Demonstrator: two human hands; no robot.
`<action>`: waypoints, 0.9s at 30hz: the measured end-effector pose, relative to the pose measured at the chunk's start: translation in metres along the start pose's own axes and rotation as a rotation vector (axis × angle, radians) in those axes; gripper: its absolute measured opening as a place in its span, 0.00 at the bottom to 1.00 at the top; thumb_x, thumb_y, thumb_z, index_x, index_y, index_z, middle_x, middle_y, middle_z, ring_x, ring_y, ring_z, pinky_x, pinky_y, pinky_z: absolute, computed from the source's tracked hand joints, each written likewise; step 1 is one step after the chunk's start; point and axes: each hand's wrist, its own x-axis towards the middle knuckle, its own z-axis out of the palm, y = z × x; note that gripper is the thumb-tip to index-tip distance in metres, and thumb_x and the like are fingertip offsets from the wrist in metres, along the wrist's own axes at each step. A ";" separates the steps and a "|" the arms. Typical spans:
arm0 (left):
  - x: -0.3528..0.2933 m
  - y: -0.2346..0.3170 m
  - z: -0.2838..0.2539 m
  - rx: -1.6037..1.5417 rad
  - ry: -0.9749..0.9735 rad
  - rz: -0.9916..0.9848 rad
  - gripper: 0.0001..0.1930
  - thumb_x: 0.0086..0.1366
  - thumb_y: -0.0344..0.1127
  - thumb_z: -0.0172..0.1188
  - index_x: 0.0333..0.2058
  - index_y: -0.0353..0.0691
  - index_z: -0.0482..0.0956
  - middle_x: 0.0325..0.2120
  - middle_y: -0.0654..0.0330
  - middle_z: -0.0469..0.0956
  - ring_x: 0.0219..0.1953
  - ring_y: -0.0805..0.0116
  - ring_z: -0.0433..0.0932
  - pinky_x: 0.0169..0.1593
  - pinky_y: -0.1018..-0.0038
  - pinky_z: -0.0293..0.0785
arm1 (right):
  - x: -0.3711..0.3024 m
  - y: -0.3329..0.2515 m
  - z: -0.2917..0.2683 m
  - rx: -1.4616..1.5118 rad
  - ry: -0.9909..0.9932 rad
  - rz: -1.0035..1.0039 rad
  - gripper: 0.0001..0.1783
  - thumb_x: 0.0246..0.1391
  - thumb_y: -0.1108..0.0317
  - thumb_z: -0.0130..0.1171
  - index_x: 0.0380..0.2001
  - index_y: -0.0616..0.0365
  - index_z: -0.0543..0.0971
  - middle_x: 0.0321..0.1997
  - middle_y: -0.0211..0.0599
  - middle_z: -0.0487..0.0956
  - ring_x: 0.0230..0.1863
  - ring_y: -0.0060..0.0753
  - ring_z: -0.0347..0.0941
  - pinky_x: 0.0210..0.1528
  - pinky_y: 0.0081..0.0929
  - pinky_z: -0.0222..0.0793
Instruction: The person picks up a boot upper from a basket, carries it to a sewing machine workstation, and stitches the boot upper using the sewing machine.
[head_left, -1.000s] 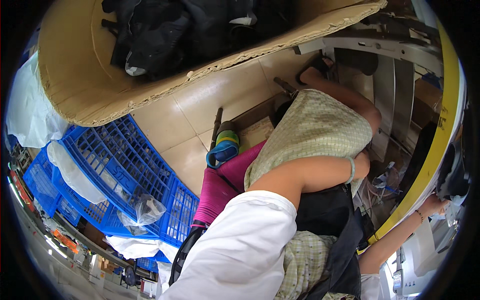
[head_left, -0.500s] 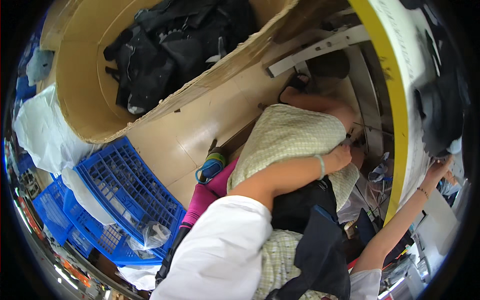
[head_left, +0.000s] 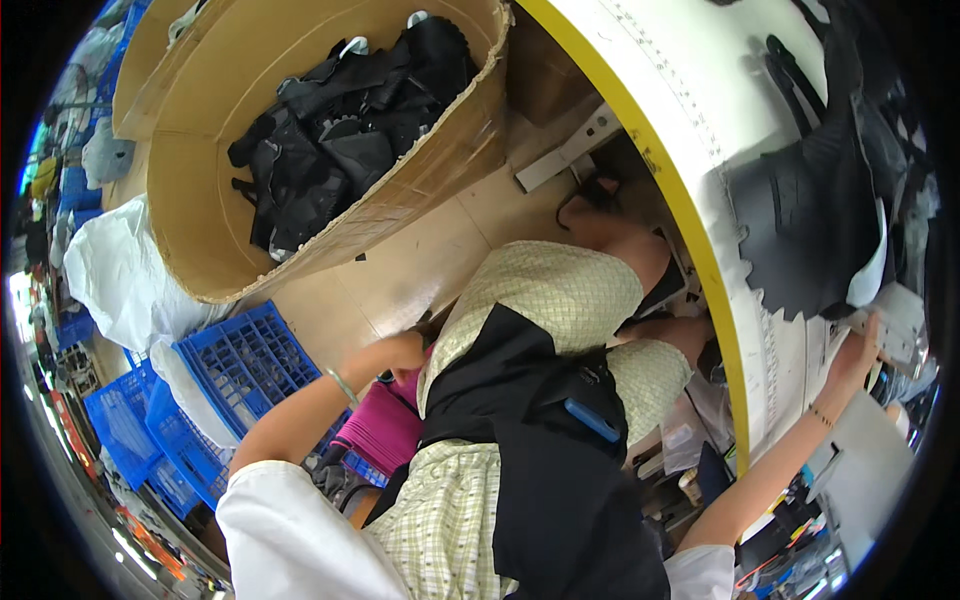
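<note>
My left hand [head_left: 404, 352] is down by the magenta ribbed cover [head_left: 384, 430] at the left side of my lap. Its fingers are mostly hidden, and whether they grip anything does not show. At the far right, my right hand [head_left: 853, 358] reaches over the white worktable [head_left: 690, 110], fingers apart, against a grey metal machine part [head_left: 900, 322]. Just beyond that hand lies a black sheet-like piece [head_left: 800, 225] with a notched edge and a small white part at its side. Black cloth [head_left: 505, 385] lies across my checked apron [head_left: 545, 285], with a blue object [head_left: 592, 420] on it.
A large cardboard box [head_left: 430, 165] at the upper left holds a heap of black pieces [head_left: 340, 145]. Left of me stand blue plastic crates [head_left: 250, 360] and a white bag [head_left: 125, 270]. The worktable's yellow edge [head_left: 680, 200] curves past my knees, near a metal leg [head_left: 570, 148].
My left hand has moved from over my knee leftward to the magenta cover. My right hand stays at the metal part. The view has shifted, showing more of the worktable and the black piece.
</note>
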 end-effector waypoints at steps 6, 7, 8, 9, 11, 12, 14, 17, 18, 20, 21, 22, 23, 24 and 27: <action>0.030 -0.007 0.071 -1.381 -0.377 0.143 0.17 0.59 0.39 0.51 0.43 0.33 0.71 0.45 0.51 0.72 0.46 0.63 0.73 0.50 0.66 0.68 | -0.004 -0.004 -0.031 0.028 -0.258 0.017 0.24 0.45 0.63 0.56 0.44 0.69 0.69 0.48 0.41 0.69 0.51 0.32 0.63 0.55 0.31 0.54; 0.034 -0.008 0.077 -1.462 -0.440 0.159 0.20 0.63 0.42 0.43 0.50 0.36 0.66 0.50 0.53 0.67 0.52 0.63 0.67 0.56 0.66 0.60 | -0.009 -0.005 -0.027 -0.007 -0.097 0.019 0.24 0.44 0.61 0.56 0.42 0.69 0.70 0.47 0.41 0.69 0.50 0.33 0.63 0.55 0.31 0.55; 0.033 -0.009 0.087 -1.560 -0.474 0.142 0.19 0.63 0.42 0.42 0.49 0.38 0.68 0.49 0.54 0.68 0.51 0.61 0.68 0.58 0.65 0.59 | -0.016 -0.007 -0.020 -0.016 -0.127 0.031 0.24 0.44 0.61 0.56 0.42 0.69 0.70 0.47 0.41 0.69 0.50 0.33 0.63 0.55 0.31 0.55; 0.030 -0.005 0.097 -1.708 -0.489 0.157 0.19 0.62 0.42 0.44 0.48 0.37 0.69 0.49 0.53 0.69 0.50 0.60 0.69 0.56 0.64 0.60 | -0.023 -0.008 -0.012 0.032 -0.052 0.037 0.21 0.43 0.64 0.56 0.39 0.68 0.71 0.44 0.40 0.70 0.49 0.33 0.64 0.55 0.31 0.55; 0.017 0.006 0.113 -1.937 -0.533 0.252 0.19 0.61 0.41 0.45 0.47 0.37 0.69 0.48 0.52 0.70 0.49 0.59 0.69 0.54 0.64 0.62 | -0.039 -0.016 0.004 0.134 0.074 0.043 0.15 0.42 0.69 0.55 0.35 0.67 0.72 0.40 0.38 0.72 0.47 0.32 0.65 0.55 0.31 0.55; 0.011 0.015 0.118 -1.987 -0.539 0.271 0.19 0.61 0.41 0.45 0.47 0.37 0.70 0.48 0.52 0.70 0.49 0.59 0.69 0.54 0.64 0.62 | -0.046 -0.020 0.011 0.119 0.188 0.084 0.13 0.42 0.71 0.54 0.33 0.67 0.73 0.38 0.38 0.73 0.46 0.32 0.65 0.55 0.31 0.55; -0.005 0.031 0.123 -2.035 -0.527 0.292 0.19 0.61 0.41 0.46 0.47 0.36 0.70 0.47 0.52 0.70 0.49 0.58 0.69 0.54 0.64 0.63 | -0.052 -0.029 0.022 0.103 0.262 0.127 0.12 0.41 0.72 0.53 0.32 0.68 0.73 0.37 0.39 0.72 0.46 0.31 0.65 0.55 0.31 0.55; -0.023 0.051 0.123 -2.020 -0.499 0.284 0.19 0.61 0.41 0.46 0.47 0.36 0.70 0.47 0.52 0.70 0.49 0.58 0.69 0.54 0.64 0.63 | -0.055 -0.043 0.026 -0.139 0.140 0.241 0.11 0.42 0.75 0.48 0.28 0.73 0.74 0.37 0.42 0.72 0.45 0.31 0.64 0.54 0.31 0.55; -0.029 0.057 0.125 -2.011 -0.487 0.283 0.19 0.61 0.40 0.46 0.46 0.36 0.70 0.47 0.52 0.70 0.49 0.58 0.69 0.54 0.64 0.63 | -0.052 -0.044 0.025 -0.155 0.156 0.264 0.11 0.42 0.75 0.48 0.28 0.73 0.74 0.37 0.42 0.72 0.45 0.31 0.64 0.54 0.31 0.55; -0.038 0.066 0.128 -1.994 -0.450 0.271 0.19 0.61 0.40 0.46 0.46 0.36 0.70 0.47 0.52 0.70 0.49 0.58 0.69 0.53 0.64 0.63 | -0.051 -0.045 0.022 -0.083 0.163 0.321 0.12 0.41 0.75 0.50 0.30 0.74 0.73 0.38 0.42 0.72 0.45 0.31 0.65 0.54 0.30 0.54; -0.042 0.071 0.128 -1.981 -0.440 0.267 0.19 0.61 0.40 0.46 0.46 0.36 0.70 0.47 0.52 0.70 0.49 0.58 0.70 0.53 0.64 0.63 | -0.049 -0.044 0.020 -0.086 0.165 0.330 0.12 0.41 0.75 0.50 0.30 0.74 0.73 0.38 0.42 0.72 0.45 0.31 0.65 0.54 0.30 0.54; -0.045 0.075 0.128 -1.958 -0.424 0.265 0.19 0.60 0.40 0.46 0.46 0.36 0.70 0.47 0.52 0.70 0.49 0.58 0.70 0.53 0.64 0.63 | -0.048 -0.042 0.018 -0.058 0.108 0.318 0.13 0.39 0.76 0.51 0.31 0.74 0.73 0.39 0.42 0.72 0.45 0.31 0.64 0.55 0.29 0.54; -0.046 0.078 0.126 -1.938 -0.411 0.266 0.18 0.60 0.40 0.46 0.46 0.36 0.70 0.47 0.52 0.70 0.49 0.58 0.70 0.53 0.64 0.63 | -0.047 -0.041 0.015 -0.022 0.073 0.310 0.15 0.38 0.76 0.53 0.32 0.75 0.73 0.39 0.41 0.72 0.46 0.31 0.64 0.55 0.29 0.53; -0.048 0.082 0.125 -1.918 -0.404 0.265 0.18 0.60 0.40 0.46 0.46 0.36 0.70 0.47 0.52 0.71 0.49 0.58 0.70 0.53 0.64 0.63 | -0.046 -0.040 0.012 -0.028 0.059 0.301 0.15 0.38 0.76 0.53 0.32 0.75 0.73 0.39 0.41 0.72 0.46 0.31 0.64 0.55 0.29 0.53; -0.053 0.093 0.119 -1.854 -0.358 0.263 0.18 0.60 0.40 0.46 0.46 0.36 0.70 0.47 0.51 0.71 0.49 0.58 0.70 0.52 0.64 0.64 | -0.042 -0.035 0.006 0.007 -0.007 0.272 0.11 0.35 0.78 0.55 0.29 0.69 0.73 0.36 0.37 0.72 0.43 0.29 0.64 0.53 0.25 0.53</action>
